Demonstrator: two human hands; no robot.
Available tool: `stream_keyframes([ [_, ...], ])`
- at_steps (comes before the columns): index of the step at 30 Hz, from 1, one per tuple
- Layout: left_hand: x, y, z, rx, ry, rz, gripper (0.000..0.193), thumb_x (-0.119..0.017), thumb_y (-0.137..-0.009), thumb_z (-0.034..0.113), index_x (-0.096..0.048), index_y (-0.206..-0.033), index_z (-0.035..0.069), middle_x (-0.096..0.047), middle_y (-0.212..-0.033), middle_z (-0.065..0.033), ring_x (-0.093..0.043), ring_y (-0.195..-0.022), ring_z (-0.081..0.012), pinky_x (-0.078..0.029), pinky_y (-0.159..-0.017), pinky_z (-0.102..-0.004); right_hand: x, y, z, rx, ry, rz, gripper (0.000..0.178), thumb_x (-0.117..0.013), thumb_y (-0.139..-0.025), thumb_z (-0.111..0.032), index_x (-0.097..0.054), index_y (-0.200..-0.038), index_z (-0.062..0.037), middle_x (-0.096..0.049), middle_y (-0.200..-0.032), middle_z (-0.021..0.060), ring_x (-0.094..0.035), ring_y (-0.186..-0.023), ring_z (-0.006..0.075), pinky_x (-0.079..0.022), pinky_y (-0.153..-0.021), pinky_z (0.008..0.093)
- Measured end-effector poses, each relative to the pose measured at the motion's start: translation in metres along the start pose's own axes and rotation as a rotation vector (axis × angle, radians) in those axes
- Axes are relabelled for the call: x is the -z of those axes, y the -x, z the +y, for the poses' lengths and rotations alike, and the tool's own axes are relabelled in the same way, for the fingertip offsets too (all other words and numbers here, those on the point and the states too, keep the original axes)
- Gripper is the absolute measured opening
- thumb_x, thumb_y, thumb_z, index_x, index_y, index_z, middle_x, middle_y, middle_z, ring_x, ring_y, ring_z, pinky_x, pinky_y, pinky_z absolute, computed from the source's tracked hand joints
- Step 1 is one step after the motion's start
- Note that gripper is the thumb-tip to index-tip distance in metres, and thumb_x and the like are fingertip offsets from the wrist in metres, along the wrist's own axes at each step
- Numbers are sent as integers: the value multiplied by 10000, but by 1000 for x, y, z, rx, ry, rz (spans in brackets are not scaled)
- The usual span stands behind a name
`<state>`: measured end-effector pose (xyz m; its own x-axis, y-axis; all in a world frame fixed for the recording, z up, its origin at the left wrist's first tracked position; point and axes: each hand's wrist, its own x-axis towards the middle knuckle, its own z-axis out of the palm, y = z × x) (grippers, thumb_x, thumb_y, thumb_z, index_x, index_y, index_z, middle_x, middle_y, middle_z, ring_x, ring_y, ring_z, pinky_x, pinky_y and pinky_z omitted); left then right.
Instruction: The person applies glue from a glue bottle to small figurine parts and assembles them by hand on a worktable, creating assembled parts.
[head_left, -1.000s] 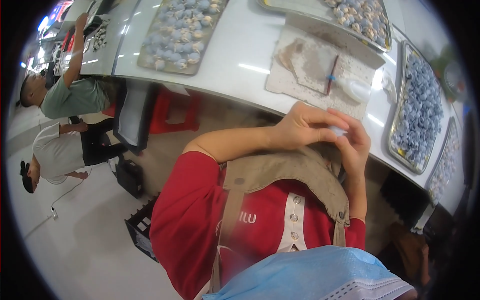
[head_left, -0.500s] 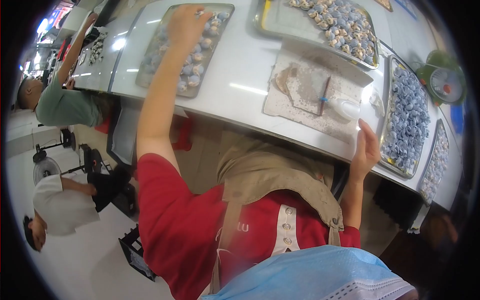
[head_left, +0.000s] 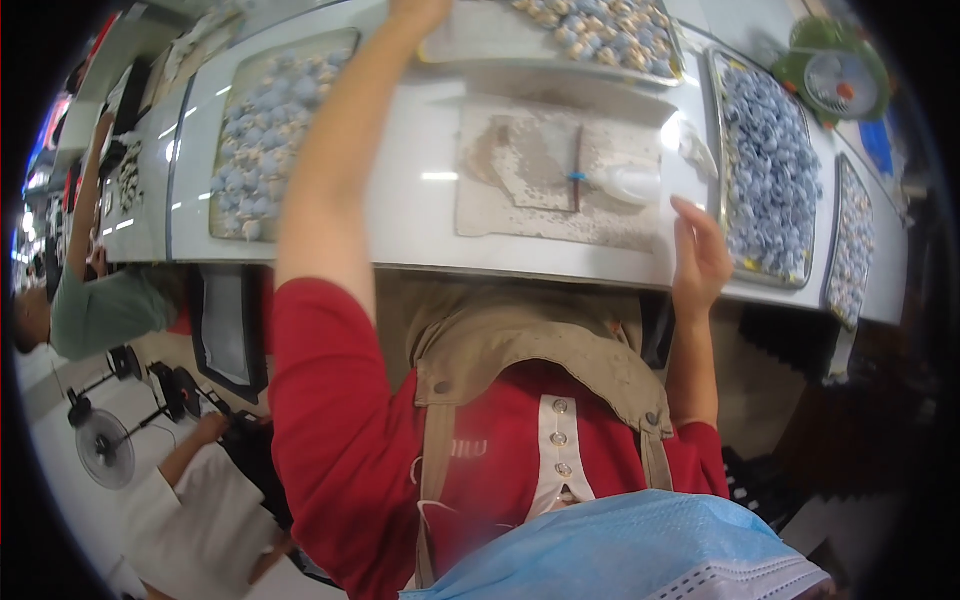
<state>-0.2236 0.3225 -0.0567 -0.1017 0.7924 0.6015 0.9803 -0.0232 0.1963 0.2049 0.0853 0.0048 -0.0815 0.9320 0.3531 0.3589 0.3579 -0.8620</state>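
Note:
My left hand (head_left: 420, 10) is partly cut off by the top edge of the picture, beside the far tray (head_left: 478, 42); its fingers are out of sight. That tray bears small rounded blue-and-cream pieces (head_left: 610, 35) heaped at its right end. Near the table's front edge, my right hand (head_left: 702, 255) is raised with loosely bent fingers apart and nothing in it. Just left of it, a white squeeze bottle (head_left: 630, 184) with a blue nozzle lies on a stained board (head_left: 610, 222). A thin brown stick (head_left: 578, 145) lies at the nozzle.
Similar pieces (head_left: 265, 140) spread over a tray at left. A tray of blue-grey pieces (head_left: 765, 170) stands at right, with a narrower tray (head_left: 850, 245) beyond. A small green fan (head_left: 835, 80) stands at the far right. A co-worker in green (head_left: 115, 310) sits at left.
My left hand has moved from above the left tray, rightward and away, to beside the far tray. The view has shifted; my right hand remains near the bottle.

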Motion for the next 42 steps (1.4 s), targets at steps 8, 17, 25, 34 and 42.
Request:
stream_keyframes([
  [8, 169, 95, 134, 403, 1195, -456, 357, -622, -839, 221, -524, -1108, 8, -630, -963, -141, -614, -789, -161, -484, -720, -260, -11, -37, 13, 50, 406, -216, 349, -634, -772, -133, -581, -1113, -82, -582, -1058, 104, -490, -1030, 288, -377, -886, 371],
  [17, 211, 226, 233, 961, 1862, -777, 311, -547, -879, 68, -488, -1177, 6, -578, -1076, -112, -597, -817, -153, -482, -714, -233, -11, -19, 8, 110, 487, -355, 369, -708, -702, -185, -595, -1031, -61, -606, -935, 89, -529, -918, 254, -374, -851, 354],
  [25, 200, 241, 242, 894, 1821, -689, 365, -604, -820, -20, -490, -1166, 2, -560, -1111, -94, -573, -899, -130, -465, -811, -234, 31, 14, -11, 48, 43, -172, 230, -642, -727, -113, -586, -915, 7, -538, -927, 104, -494, -870, 229, -394, -787, 298],
  [34, 204, 244, 248, 827, 1728, -685, 365, -612, -807, -51, -492, -1149, -6, -559, -1068, -70, -550, -927, -113, -455, -822, -231, 45, 15, -41, 216, 265, -224, 304, -760, -565, -138, -628, -816, -29, -531, -736, 63, -467, -812, 241, -387, -734, 323],
  [42, 209, 246, 246, 859, 1722, -691, 366, -616, -806, -47, -493, -1147, 0, -556, -1078, -67, -548, -938, -116, -453, -822, -234, 35, 13, -52, 256, 321, -227, 296, -790, -553, -156, -637, -786, -56, -543, -701, 51, -475, -786, 243, -380, -716, 326],
])
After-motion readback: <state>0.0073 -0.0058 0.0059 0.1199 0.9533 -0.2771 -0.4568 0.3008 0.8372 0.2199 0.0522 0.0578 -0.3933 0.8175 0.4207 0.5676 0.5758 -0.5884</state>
